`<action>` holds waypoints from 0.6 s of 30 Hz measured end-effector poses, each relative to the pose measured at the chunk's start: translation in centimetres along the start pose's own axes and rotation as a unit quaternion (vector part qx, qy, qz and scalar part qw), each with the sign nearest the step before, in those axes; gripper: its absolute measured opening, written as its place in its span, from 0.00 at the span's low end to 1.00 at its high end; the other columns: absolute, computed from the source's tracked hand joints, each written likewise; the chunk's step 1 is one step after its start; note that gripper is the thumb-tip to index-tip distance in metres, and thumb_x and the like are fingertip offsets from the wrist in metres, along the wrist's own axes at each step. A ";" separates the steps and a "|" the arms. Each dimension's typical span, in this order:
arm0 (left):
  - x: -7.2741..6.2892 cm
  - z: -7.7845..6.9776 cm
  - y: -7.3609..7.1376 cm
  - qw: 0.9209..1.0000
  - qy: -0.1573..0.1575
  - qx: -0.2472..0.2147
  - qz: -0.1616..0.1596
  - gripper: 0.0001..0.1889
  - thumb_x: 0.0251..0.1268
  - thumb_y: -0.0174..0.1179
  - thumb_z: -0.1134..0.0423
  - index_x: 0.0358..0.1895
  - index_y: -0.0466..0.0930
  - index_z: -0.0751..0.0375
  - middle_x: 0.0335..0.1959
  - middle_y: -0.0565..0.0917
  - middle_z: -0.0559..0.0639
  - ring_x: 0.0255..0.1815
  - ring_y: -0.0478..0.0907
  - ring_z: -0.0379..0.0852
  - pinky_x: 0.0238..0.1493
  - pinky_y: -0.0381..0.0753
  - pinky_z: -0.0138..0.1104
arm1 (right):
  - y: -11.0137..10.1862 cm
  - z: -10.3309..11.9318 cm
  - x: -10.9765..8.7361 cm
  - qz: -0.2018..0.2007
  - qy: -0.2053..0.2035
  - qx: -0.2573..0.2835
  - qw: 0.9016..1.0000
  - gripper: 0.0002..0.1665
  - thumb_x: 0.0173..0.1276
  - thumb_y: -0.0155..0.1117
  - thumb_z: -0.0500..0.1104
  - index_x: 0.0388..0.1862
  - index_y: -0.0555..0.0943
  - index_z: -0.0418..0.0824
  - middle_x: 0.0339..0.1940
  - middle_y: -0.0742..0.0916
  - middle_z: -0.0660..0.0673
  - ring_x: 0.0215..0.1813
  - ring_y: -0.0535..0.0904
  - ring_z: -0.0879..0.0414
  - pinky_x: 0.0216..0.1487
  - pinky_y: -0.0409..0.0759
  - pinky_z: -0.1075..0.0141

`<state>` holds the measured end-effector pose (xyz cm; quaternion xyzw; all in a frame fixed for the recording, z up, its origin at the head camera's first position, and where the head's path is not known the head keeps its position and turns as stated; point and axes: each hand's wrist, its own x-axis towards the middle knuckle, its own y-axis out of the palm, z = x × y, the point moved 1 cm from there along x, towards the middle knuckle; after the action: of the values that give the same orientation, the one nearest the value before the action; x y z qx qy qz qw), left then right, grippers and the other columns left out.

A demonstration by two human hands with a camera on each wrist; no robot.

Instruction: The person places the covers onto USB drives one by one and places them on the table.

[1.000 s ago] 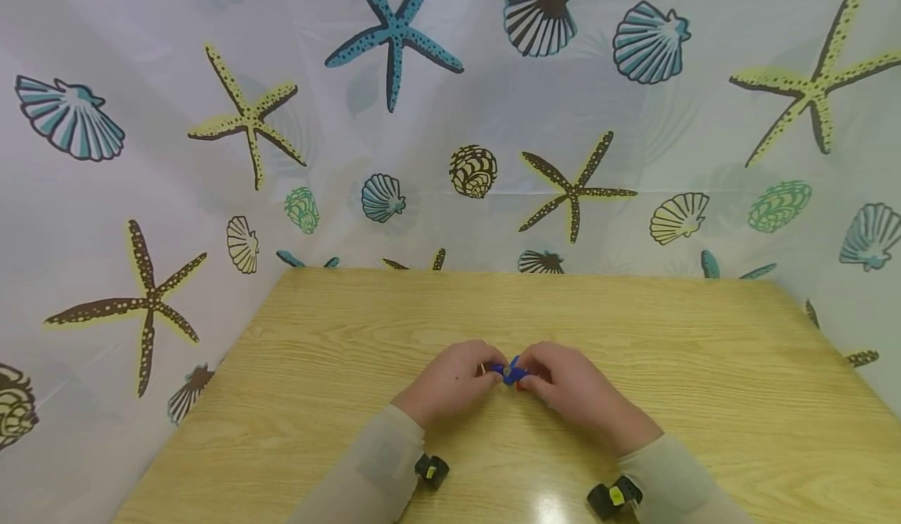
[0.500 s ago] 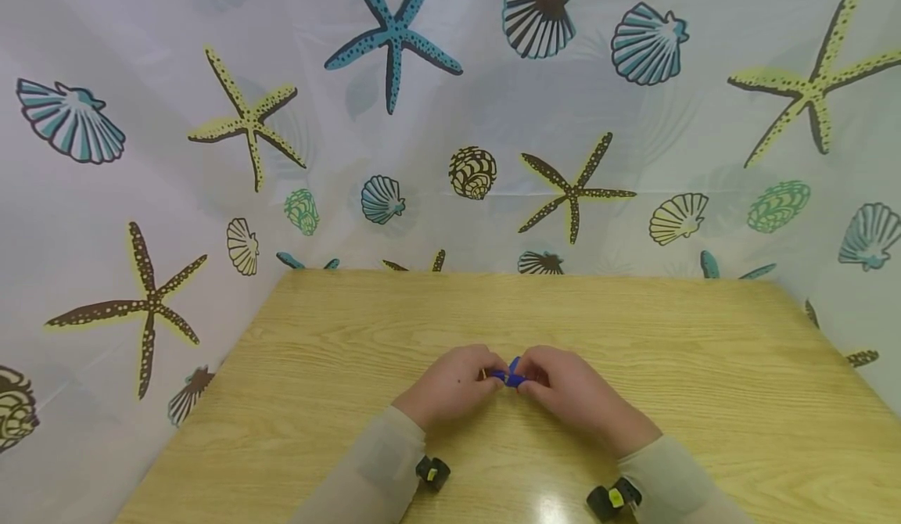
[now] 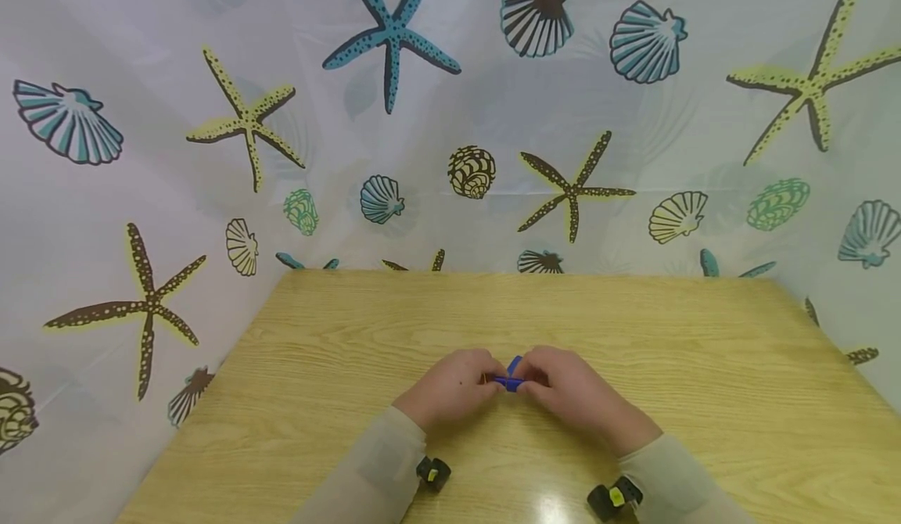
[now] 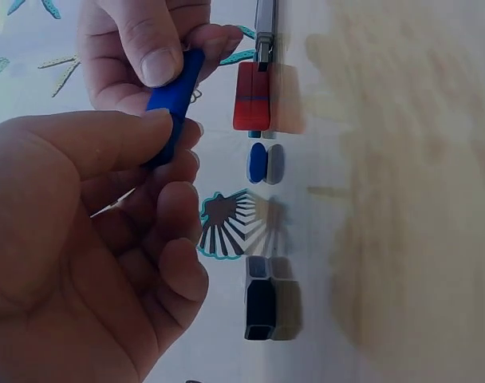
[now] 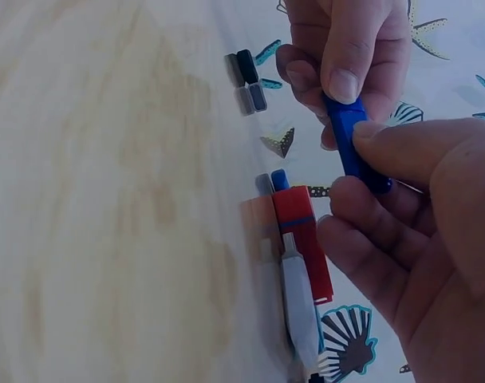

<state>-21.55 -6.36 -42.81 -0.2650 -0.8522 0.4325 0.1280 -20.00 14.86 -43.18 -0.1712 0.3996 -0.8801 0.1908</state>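
Above the table, both hands meet over a small blue bar-shaped object, whose exact kind I cannot tell. My left hand pinches one end between thumb and fingers. The other end is in the grip of my right hand. In the left wrist view the blue bar slants between the two thumbs, with a small ring-like loop beside it. A faint seam crosses the bar in the right wrist view. A blue part also sticks up between the fingertips in the head view; fingers hide the rest.
The wrist views show a red block with a dark line, a small blue piece, a black-and-grey block and a pale tapered tool. A shell-and-starfish cloth surrounds the wooden table.
Between the fingers the blue object has turned and now looks flatter from above. The red bit near the right fingertips has gone from sight. Both hands have sunk very slightly.
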 end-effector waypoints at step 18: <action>0.0 -0.1 -0.3 0.996 -0.008 -0.081 -0.032 0.06 0.76 0.60 0.53 0.46 0.86 0.43 0.37 0.81 0.33 0.37 0.77 0.37 0.41 0.77 0.35 | -0.2 -0.3 0.1 -0.027 0.025 0.017 0.999 0.04 0.76 0.64 0.48 0.40 0.84 0.58 0.38 0.84 0.61 0.40 0.78 0.62 0.47 0.77 0.59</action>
<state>-21.60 -6.43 -42.47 -0.2440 -0.8935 0.3597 0.1126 -20.27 15.12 -43.16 -0.1569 0.3846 -0.8955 0.1597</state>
